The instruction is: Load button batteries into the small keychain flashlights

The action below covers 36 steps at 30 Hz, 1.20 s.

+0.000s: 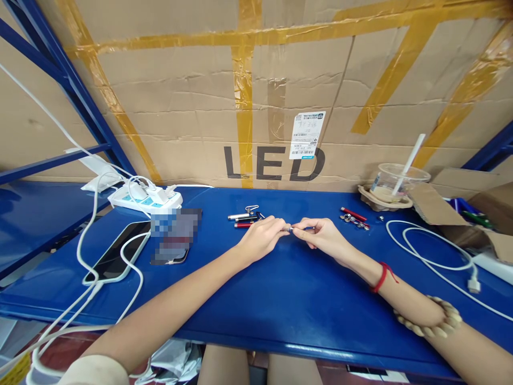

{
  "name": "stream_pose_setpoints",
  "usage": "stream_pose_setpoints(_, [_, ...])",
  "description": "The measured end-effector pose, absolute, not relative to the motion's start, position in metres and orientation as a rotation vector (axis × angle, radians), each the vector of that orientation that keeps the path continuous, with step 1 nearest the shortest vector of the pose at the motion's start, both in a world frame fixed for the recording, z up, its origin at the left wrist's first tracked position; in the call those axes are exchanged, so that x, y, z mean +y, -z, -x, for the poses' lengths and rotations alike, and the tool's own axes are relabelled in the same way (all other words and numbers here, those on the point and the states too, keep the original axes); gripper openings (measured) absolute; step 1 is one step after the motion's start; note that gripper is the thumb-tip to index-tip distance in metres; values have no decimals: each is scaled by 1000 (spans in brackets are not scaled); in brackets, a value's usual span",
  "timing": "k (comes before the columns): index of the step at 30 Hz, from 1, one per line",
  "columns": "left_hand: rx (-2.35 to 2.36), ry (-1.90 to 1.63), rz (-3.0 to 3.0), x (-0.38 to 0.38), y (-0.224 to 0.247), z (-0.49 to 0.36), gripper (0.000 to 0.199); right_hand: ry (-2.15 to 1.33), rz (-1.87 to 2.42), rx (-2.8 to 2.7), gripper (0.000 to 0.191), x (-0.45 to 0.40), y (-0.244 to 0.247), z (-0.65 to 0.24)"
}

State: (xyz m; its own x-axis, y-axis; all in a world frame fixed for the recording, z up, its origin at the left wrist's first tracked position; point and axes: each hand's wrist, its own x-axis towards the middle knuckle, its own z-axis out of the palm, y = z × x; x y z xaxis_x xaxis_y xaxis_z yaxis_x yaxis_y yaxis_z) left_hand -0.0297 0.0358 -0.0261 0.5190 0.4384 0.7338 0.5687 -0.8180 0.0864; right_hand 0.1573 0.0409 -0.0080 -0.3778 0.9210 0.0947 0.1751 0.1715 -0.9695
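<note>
Near the middle of the blue table, my left hand [262,235] is closed on a small silver metal piece [289,229], its fingers pinched together. From the other side, my right hand [320,235] pinches the right end of that same piece between thumb and finger. Most of the piece is hidden by the fingers. Just behind my left hand lie slim pen-like tubes, a silver one [238,216] and a red one [242,225], with a metal clip [252,208] beyond them. To the right of my right hand are a red tube [353,214] and small metal parts [355,222].
A large cardboard box [180,117] stands behind the blue table [280,305]. At left are a power strip [145,202], a phone [118,254] and cables. A plastic cup [396,182], a coiled white cable [433,262] and an open carton [436,206] are at right.
</note>
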Motion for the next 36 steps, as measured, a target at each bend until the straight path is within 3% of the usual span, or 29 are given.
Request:
stream_pose_setpoints(6, [-889, 1208, 2648, 35, 27, 30, 18, -1286, 1056, -1708, 37, 42, 9, -158])
stream_pose_setpoints(18, [-901, 1153, 2675, 34, 23, 30, 26, -1321, 1073, -1710, 35, 42, 10, -158])
stream_pose_setpoints(28, [-967, 1187, 2640, 32, 21, 27, 19, -1217, 1080, -1713, 39, 41, 5, -155])
stream_pose_setpoints(31, [-1032, 1163, 2613, 32, 20, 26, 18, -1095, 1089, -1745, 40, 39, 3, -153])
stream_pose_setpoints(36, [-1133, 1129, 2647, 32, 20, 26, 20, -571, 1038, -1870, 35, 38, 3, -154])
